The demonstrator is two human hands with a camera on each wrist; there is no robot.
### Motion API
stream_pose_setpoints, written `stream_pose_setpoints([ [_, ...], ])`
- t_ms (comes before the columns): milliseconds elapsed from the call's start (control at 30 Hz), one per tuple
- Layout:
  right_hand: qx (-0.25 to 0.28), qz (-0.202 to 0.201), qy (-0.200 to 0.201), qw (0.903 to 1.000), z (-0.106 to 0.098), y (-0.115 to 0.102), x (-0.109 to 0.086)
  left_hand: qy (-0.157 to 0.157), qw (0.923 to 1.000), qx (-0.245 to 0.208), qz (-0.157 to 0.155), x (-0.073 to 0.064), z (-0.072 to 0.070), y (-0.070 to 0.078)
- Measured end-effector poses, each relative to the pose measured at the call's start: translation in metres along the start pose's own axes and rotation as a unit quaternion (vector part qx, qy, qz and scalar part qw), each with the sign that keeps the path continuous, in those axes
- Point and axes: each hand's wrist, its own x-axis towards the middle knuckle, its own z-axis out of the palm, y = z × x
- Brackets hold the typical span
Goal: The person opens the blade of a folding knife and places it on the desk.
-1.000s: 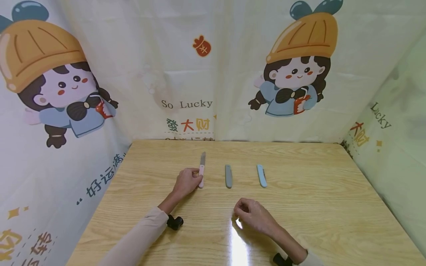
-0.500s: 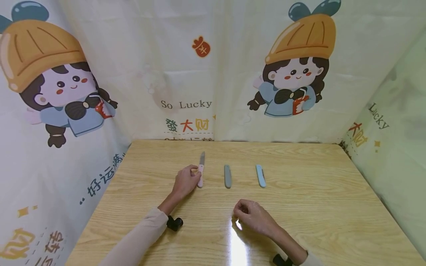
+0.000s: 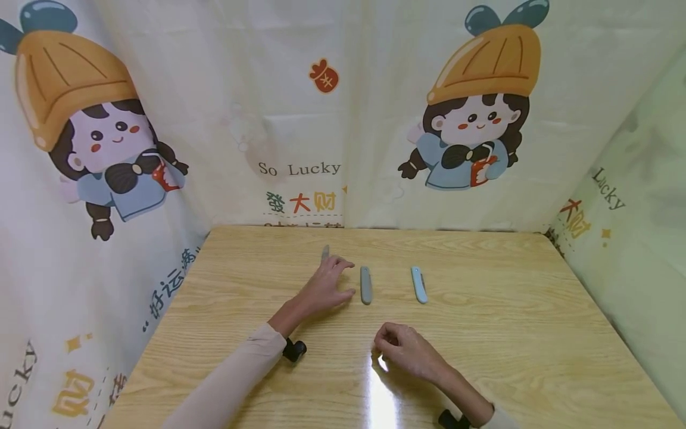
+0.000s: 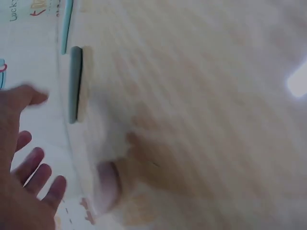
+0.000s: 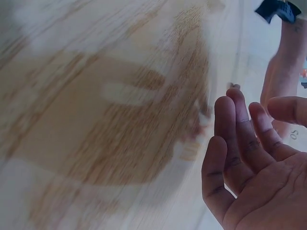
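My left hand reaches over the table with thumb and fingers spread, and it holds nothing. Its fingertips are just left of a folded grey pocketknife. Under or behind this hand lies the unfolded pink knife; in the head view only its blade shows, while the left wrist view catches its pink handle. Farther right is a folded light-blue pocketknife. My right hand hovers loosely curled near the front of the table, its palm bare in the right wrist view.
The wood-grain table is bounded by a printed cloth at the back and both sides. A bright light reflection lies on the tabletop near the front. Each wrist carries a black camera.
My left hand has let go of the pink knife's handle and moved right toward the grey pocketknife, its fingers spreading. The pink knife stays on the table. My right hand has barely moved.
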Motion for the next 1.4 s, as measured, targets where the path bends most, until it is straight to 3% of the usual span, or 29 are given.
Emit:
stream_pose_setpoints([
  [100,-0.003,-0.001,-0.002,1.0000,0.000,0.000,0.001,-0.071,0.9973,0.014,0.008,0.012,0.004,0.004],
  [200,-0.001,-0.005,-0.009,0.9999,-0.001,0.001,0.001,-0.123,0.9920,0.027,0.003,0.021,0.009,0.008],
  [367,0.003,-0.008,-0.016,0.9998,-0.002,0.004,0.001,-0.160,0.9863,0.039,-0.015,0.028,0.017,0.013],
  [500,0.004,-0.011,-0.017,0.9998,-0.001,0.004,0.001,-0.158,0.9862,0.040,-0.029,0.028,0.021,0.014],
  [700,0.006,-0.012,-0.011,0.9998,0.000,0.005,0.002,-0.145,0.9884,0.039,-0.022,0.025,0.026,0.014],
  [867,-0.019,-0.008,0.031,0.9993,0.000,0.004,0.004,-0.120,0.9925,-0.006,-0.024,0.021,0.027,0.014],
  [1000,-0.050,-0.001,0.102,0.9935,-0.002,0.004,0.004,-0.096,0.9934,-0.061,-0.016,0.013,0.022,0.027],
  [1133,-0.045,0.020,0.160,0.9859,-0.003,0.006,0.008,-0.095,0.9930,-0.071,0.001,0.003,0.017,0.043],
  [1267,-0.026,0.029,0.177,0.9834,-0.003,0.008,0.011,-0.102,0.9923,-0.068,0.016,-0.007,0.014,0.053],
  [1400,-0.002,0.024,0.168,0.9854,-0.004,0.008,0.010,-0.105,0.9917,-0.069,0.026,-0.016,0.011,0.063],
])
